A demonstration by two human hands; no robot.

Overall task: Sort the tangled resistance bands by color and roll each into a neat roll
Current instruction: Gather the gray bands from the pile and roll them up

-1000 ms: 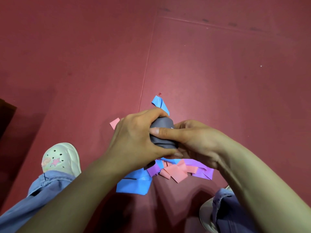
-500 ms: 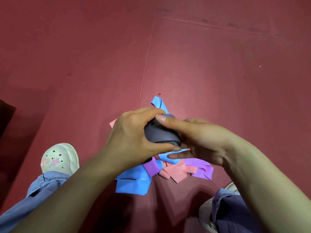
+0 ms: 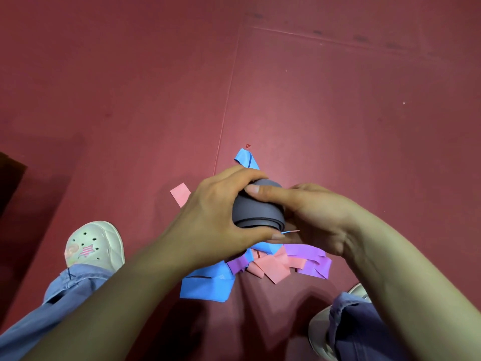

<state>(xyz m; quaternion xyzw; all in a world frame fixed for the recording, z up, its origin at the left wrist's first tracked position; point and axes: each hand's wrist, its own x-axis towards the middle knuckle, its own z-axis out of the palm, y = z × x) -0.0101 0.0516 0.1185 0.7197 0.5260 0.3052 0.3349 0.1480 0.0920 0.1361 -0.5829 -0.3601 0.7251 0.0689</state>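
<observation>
**Grey band roll [image 3: 256, 209] gripped in 2 hands above the tangle**

Roll's far side hidden behind the fingers. Blue band [image 3: 208, 285], purple band [image 3: 315, 261] and pink band [image 3: 273, 267] lie heaped on the red floor [image 3: 338, 113], partly covered by the hands; white clog [image 3: 93, 246] at left. Left hand [image 3: 213, 217] curls round the roll, thumb beneath; right hand [image 3: 312, 217] pinches it, forefinger across the top.

1. The rolled band [image 3: 256, 209] sits between the left hand [image 3: 216, 217] and the right hand [image 3: 312, 217], gripped from both sides.
2. The pile of loose bands [image 3: 273, 264] lies on the floor [image 3: 338, 113] under the hands, reaching out beyond and nearer than them.
3. The left shoe [image 3: 93, 246] stands left of the pile, and the right shoe [image 3: 320, 332] at its near right.
4. A floor seam [image 3: 229, 100] runs away from the pile's far end.
</observation>
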